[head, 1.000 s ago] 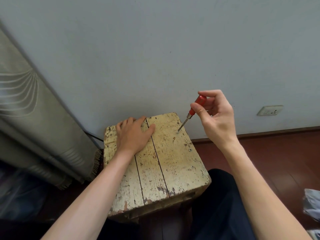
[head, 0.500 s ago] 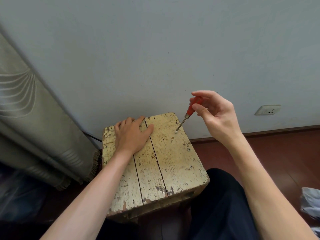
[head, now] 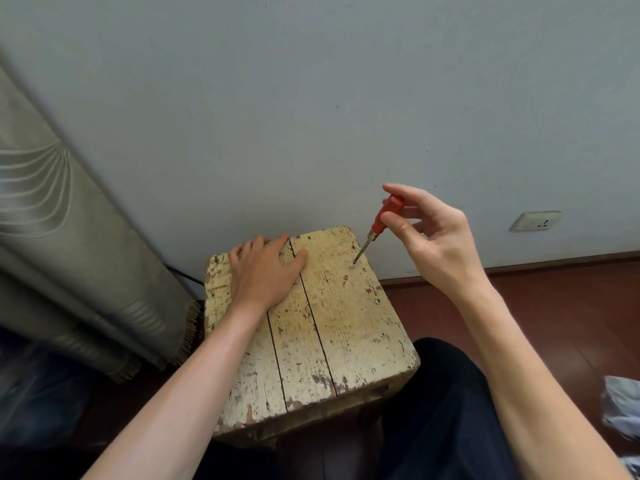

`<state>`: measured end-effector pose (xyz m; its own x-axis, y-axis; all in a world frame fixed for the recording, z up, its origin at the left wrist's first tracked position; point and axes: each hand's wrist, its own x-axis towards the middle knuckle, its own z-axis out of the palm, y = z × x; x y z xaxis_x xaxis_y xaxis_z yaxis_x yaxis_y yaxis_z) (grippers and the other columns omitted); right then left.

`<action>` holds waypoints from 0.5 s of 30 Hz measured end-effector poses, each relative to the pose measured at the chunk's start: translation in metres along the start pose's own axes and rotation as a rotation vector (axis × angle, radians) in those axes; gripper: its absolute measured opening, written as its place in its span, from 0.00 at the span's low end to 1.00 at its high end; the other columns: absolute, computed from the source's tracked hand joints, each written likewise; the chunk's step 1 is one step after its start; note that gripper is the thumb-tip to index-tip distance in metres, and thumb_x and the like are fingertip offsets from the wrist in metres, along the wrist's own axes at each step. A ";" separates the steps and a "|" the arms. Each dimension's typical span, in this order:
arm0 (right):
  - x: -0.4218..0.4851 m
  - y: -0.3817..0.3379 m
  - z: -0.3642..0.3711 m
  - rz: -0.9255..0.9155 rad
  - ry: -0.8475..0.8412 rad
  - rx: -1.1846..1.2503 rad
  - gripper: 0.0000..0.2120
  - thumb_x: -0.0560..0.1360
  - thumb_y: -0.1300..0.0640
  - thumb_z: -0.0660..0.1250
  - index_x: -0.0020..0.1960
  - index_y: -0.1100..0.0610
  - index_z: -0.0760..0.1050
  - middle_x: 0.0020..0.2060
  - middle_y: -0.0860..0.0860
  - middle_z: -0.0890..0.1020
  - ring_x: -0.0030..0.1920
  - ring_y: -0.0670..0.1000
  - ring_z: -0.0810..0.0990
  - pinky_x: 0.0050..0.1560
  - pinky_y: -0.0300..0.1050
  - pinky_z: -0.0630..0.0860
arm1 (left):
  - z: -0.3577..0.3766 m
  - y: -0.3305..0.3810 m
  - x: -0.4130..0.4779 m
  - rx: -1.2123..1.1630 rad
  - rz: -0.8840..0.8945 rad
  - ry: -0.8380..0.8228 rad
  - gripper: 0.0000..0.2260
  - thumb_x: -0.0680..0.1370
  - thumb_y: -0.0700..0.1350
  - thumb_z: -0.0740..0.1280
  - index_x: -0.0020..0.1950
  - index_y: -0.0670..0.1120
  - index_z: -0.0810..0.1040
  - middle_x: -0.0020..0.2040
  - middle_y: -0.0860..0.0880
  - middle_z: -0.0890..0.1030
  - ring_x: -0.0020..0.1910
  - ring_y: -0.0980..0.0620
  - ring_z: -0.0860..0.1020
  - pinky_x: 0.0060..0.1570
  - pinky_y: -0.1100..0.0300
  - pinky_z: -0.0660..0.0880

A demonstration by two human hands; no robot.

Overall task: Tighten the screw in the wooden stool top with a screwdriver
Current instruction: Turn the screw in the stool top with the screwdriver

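Note:
A worn, cream-painted wooden stool top (head: pixel 339 327) of three planks stands against the wall. A small screw (head: pixel 352 266) sits near its far right corner. My right hand (head: pixel 433 244) pinches the red handle of a small screwdriver (head: pixel 384 218) between thumb and fingers. The tilted metal shaft runs down to the screw and its tip rests on the head. My left hand (head: pixel 263 270) lies flat with straight fingers on the far left of the stool top, pressing it down.
Two more screws (head: pixel 378 301) (head: pixel 383 335) lie along the right plank. A grey curtain (head: pixel 69 265) hangs at the left. A wall socket (head: pixel 535 220) is at the right above the dark red floor. Dark trousers (head: pixel 446 410) show beside the stool.
My right hand's fingers have shifted around the red handle, which shows more now than half a second ago. The tip stays on the screw. My left hand has not moved.

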<state>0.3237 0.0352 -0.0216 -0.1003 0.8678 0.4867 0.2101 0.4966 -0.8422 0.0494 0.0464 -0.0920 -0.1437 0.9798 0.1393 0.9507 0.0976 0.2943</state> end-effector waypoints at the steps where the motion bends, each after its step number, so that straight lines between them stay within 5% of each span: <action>1: 0.000 0.001 -0.002 0.005 -0.035 0.031 0.17 0.83 0.62 0.73 0.68 0.46 0.82 0.53 0.45 0.87 0.58 0.53 0.89 0.60 0.49 0.84 | 0.000 0.000 0.000 -0.002 0.000 -0.001 0.32 0.78 0.73 0.51 0.76 0.59 0.69 0.68 0.49 0.75 0.70 0.47 0.68 0.73 0.46 0.59; 6: 0.001 -0.003 -0.005 0.024 -0.059 0.109 0.19 0.83 0.67 0.71 0.66 0.46 0.81 0.54 0.51 0.88 0.55 0.53 0.90 0.55 0.41 0.82 | 0.000 0.000 0.001 0.006 -0.002 -0.007 0.32 0.78 0.73 0.50 0.77 0.59 0.69 0.68 0.49 0.75 0.71 0.47 0.68 0.73 0.46 0.58; 11: 0.000 -0.003 0.002 0.038 0.035 0.015 0.13 0.80 0.62 0.76 0.59 0.47 0.81 0.47 0.50 0.87 0.51 0.55 0.89 0.51 0.60 0.84 | 0.001 -0.001 0.001 0.006 -0.006 -0.005 0.33 0.77 0.73 0.50 0.76 0.59 0.69 0.67 0.49 0.75 0.70 0.47 0.68 0.72 0.47 0.58; 15: -0.001 -0.007 0.010 0.027 0.099 0.024 0.14 0.78 0.58 0.80 0.56 0.43 0.80 0.46 0.49 0.87 0.47 0.52 0.90 0.45 0.47 0.84 | 0.001 -0.001 0.001 0.008 -0.004 -0.002 0.33 0.77 0.73 0.50 0.76 0.59 0.69 0.67 0.49 0.76 0.70 0.48 0.69 0.72 0.47 0.58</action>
<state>0.3127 0.0310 -0.0179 0.0015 0.8755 0.4832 0.1884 0.4743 -0.8600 0.0484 0.0475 -0.0929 -0.1468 0.9798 0.1358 0.9524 0.1029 0.2871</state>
